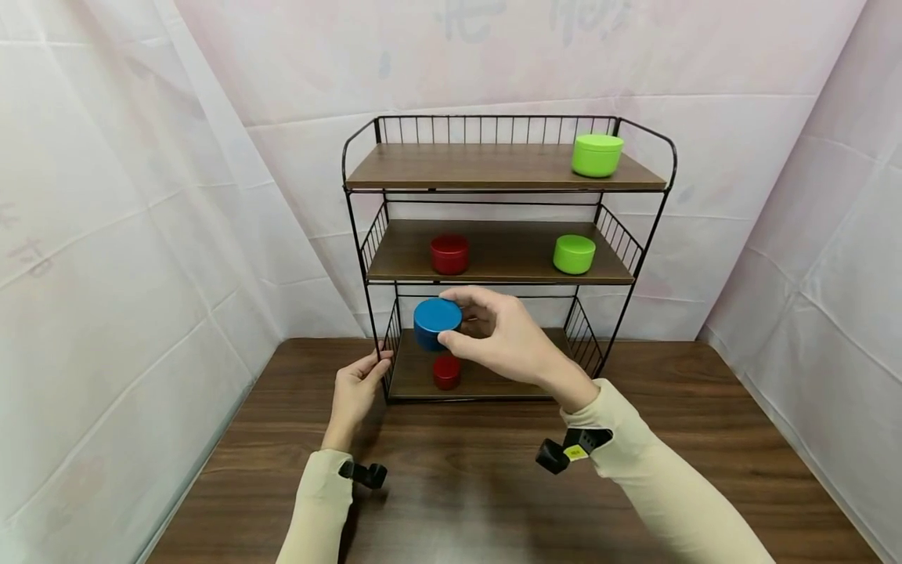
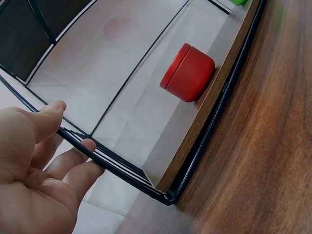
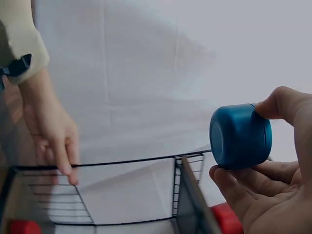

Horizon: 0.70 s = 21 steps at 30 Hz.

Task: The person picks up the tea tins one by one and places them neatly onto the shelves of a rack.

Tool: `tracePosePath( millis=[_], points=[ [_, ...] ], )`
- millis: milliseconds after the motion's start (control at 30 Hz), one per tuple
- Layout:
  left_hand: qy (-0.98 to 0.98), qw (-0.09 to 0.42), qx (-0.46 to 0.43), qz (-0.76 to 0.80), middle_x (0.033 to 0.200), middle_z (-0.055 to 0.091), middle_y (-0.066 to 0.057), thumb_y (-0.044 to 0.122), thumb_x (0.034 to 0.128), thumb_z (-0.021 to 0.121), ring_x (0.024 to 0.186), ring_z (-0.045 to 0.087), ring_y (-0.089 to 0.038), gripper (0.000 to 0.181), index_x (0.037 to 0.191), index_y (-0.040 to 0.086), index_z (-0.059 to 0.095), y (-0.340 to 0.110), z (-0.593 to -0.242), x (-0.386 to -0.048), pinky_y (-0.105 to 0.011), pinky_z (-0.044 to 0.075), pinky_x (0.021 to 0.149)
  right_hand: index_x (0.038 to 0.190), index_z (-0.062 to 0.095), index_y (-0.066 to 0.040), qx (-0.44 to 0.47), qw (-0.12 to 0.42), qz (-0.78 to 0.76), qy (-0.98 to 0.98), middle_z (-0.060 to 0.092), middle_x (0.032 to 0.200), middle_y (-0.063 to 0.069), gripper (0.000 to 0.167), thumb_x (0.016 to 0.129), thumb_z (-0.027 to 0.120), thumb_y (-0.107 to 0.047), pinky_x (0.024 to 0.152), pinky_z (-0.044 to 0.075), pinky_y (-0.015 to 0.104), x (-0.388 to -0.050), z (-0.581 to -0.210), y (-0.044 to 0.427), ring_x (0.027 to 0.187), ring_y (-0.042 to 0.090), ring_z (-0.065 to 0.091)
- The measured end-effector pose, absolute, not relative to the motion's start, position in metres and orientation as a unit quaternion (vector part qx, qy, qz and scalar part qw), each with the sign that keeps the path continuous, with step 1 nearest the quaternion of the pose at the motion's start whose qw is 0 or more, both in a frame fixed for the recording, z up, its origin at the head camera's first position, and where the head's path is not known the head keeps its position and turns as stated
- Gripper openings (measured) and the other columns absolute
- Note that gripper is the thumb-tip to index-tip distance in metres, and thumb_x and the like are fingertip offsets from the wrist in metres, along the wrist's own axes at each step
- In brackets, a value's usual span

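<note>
My right hand (image 1: 510, 337) pinches a blue round lidded tin (image 1: 437, 323) between thumb and fingers, in front of the rack's lower opening. The right wrist view shows the same blue tin (image 3: 240, 136) lying sideways across that frame. With my left hand (image 1: 355, 389) I grip the black front post (image 2: 124, 171) at the left side of a three-tier wire rack (image 1: 479, 163), thumb and fingertips on either side of the wire. Below the blue tin, a small red tin (image 1: 446, 373) stands on the bottom shelf; another red tin (image 1: 449, 255) sits on the middle shelf.
A green tin (image 1: 574, 255) stands at the right of the middle shelf, and a larger green tin (image 1: 597, 156) at the right of the top one. Wire rails edge the shelves. The rack stands on a brown wooden table (image 1: 451, 486), with white cloth (image 1: 303, 63) behind.
</note>
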<state>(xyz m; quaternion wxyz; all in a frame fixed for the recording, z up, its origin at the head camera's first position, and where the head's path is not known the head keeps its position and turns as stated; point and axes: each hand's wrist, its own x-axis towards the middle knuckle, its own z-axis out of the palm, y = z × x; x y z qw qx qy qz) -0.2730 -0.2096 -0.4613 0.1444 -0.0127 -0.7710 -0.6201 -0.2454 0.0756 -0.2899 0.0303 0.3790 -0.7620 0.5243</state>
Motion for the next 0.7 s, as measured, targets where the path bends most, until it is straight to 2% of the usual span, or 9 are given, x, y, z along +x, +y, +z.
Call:
tracePosePath(
  millis=[167, 367, 700],
  points=[
    [-0.752, 0.148, -0.009, -0.642, 0.152, 0.052, -0.016, 0.011, 0.1019, 0.065, 0.133, 0.056, -0.027, 0.03, 0.128, -0.003, 0.07, -0.215, -0.48, -0.287, -0.011, 0.052, 0.085, 0.136, 0.061, -0.006, 0.392, 0.04, 0.515, -0.761, 0.068, 0.123, 0.008, 0.047, 0.093, 0.075, -0.014, 0.099, 0.057, 0.035, -0.246, -0.271, 0.081, 0.104, 0.02, 0.068],
    [-0.746, 0.159, -0.008, -0.646, 0.151, 0.055, -0.014, 0.016, 0.1005, 0.068, 0.132, 0.058, -0.022, 0.031, 0.127, -0.001, 0.072, -0.217, -0.489, -0.292, -0.013, 0.053, 0.089, 0.136, 0.06, -0.002, 0.411, 0.059, 0.506, -0.756, 0.067, 0.125, 0.012, 0.047, 0.092, 0.075, -0.011, 0.099, 0.057, 0.035, -0.247, -0.252, 0.084, 0.105, 0.022, 0.068],
    [-0.743, 0.161, -0.014, -0.649, 0.15, 0.056, -0.013, 0.014, 0.1, 0.069, 0.132, 0.058, -0.024, 0.031, 0.126, -0.003, 0.072, -0.217, -0.489, -0.292, -0.015, 0.053, 0.09, 0.136, 0.061, -0.004, 0.405, 0.071, 0.51, -0.756, 0.068, 0.121, 0.01, 0.047, 0.092, 0.075, -0.012, 0.095, 0.059, 0.034, -0.249, -0.223, 0.088, 0.103, 0.02, 0.07]
  ],
)
